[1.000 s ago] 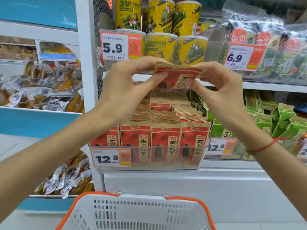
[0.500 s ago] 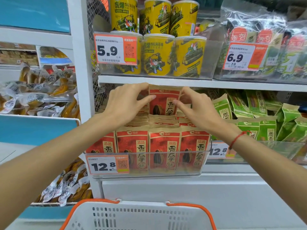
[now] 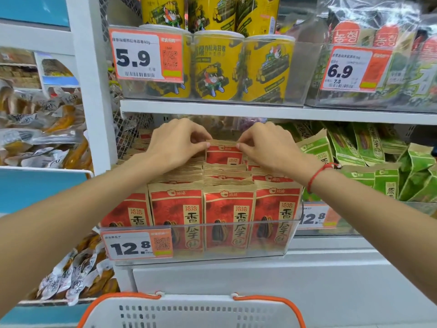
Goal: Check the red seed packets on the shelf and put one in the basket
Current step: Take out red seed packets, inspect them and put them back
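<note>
Both hands (image 3: 224, 145) pinch one red packet (image 3: 224, 154) (its lower half hidden behind others).

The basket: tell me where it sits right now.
In the head view the basket is at the bottom centre, below the clear tray of red seed packets and both hands.

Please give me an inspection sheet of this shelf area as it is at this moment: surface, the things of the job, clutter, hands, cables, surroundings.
Surface: white shelf with a clear front bin.
Job's things: red seed packets standing in rows; one raised packet at the back; white basket with orange handles below, contents out of view.
Clutter: price tag 12.8.
Hands: left hand and right hand each pinch a top corner of the raised packet.
Cables: nothing seen.
Surroundings: yellow cans above, green packets to the right.
</note>
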A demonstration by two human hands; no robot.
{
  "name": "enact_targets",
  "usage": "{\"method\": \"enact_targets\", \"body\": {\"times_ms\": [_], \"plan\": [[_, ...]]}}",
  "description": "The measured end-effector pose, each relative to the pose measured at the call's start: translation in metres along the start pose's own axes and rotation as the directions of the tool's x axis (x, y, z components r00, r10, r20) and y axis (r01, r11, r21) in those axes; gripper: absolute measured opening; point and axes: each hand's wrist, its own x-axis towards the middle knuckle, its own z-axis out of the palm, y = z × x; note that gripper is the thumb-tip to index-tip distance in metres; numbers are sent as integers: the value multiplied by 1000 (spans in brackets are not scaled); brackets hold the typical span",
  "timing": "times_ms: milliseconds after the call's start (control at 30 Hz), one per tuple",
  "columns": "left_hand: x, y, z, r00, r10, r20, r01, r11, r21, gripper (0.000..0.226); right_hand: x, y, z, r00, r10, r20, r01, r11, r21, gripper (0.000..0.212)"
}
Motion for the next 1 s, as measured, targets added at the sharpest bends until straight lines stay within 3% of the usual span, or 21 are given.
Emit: {"method": "enact_targets", "body": {"times_ms": [167, 433, 567, 667, 767, 833, 933, 1000], "plan": [[11, 2, 11, 992, -3, 126, -17, 988, 154, 17, 7, -3, 10, 986, -13, 164, 28, 995, -91, 24], [15, 2, 11, 973, 1, 232, -48, 979, 199, 21, 23, 6, 9, 911, 5, 413, -79, 984, 161, 23], [9, -4, 8, 968, 60, 242, -104, 979, 175, 31, 20, -3, 13, 873, -43, 486, -130, 940, 315, 39], [-2, -11, 7, 952, 70, 297, -121, 980, 158, 43, 24, -13, 22, 888, -26, 459, -63, 982, 177, 41], [-4, -15, 4, 928, 56, 367, -108, 987, 121, 62, 26, -19, 26, 836, 32, 548, -94, 992, 86, 50], [0, -16, 4, 937, 43, 346, -74, 994, 77, 59, 28, -18, 27, 834, 56, 548, -102, 993, 53, 54], [6, -7, 4, 973, -39, 226, 30, 999, 42, 30, 31, -12, 26, 847, 81, 525, -137, 988, 68, 54], [10, 0, 6, 978, -70, 197, 65, 997, 36, 33, 27, -8, 23, 846, 63, 530, -142, 984, 109, 51]]}}
